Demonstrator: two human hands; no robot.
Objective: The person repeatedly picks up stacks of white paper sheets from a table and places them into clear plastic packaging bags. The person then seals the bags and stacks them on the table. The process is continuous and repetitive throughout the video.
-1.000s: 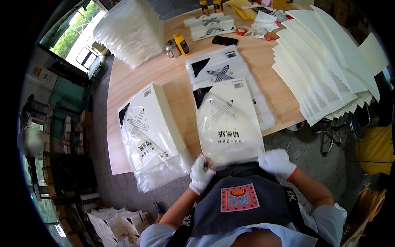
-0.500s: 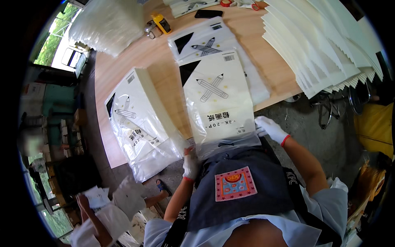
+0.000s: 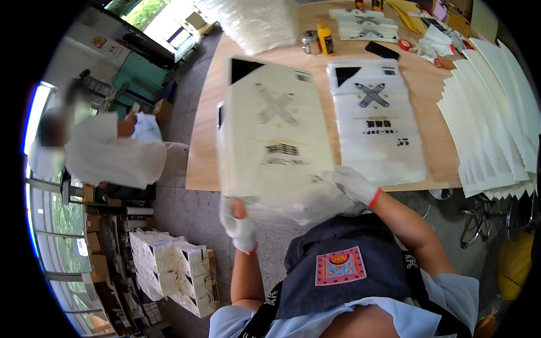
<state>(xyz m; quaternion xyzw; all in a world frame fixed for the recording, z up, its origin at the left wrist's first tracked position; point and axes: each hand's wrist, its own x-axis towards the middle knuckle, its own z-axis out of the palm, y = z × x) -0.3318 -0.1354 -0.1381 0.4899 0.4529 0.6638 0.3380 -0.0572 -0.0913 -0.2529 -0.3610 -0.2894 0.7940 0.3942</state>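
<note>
A pack of cream paper in a clear printed bag [image 3: 282, 135], with a crossed-pencils picture and a black corner, is tilted in front of me, slightly blurred. My left hand [image 3: 239, 225], in a white glove with the thumb showing on top, grips its near left corner. At the near right edge, my gloved right hand [image 3: 355, 185] pinches the bag. Beneath and left of this pack, the edge of another bagged pack [image 3: 221, 152] shows. To the right lies a flat pile of printed clear bags [image 3: 380, 149].
White paper sheets [image 3: 490, 124] fan out at the right. Behind are a yellow bottle [image 3: 325, 39], a metal jar [image 3: 309, 42], a black phone [image 3: 382, 50] and a plastic-covered stack [image 3: 253, 25]. Another person [image 3: 112, 149] stands left, near bundled packs [image 3: 169, 270] on the floor.
Both hands have carried the bagged pack left, off the bag pile and over the other pack. My view has turned left, and the other person now shows higher up at the left.
</note>
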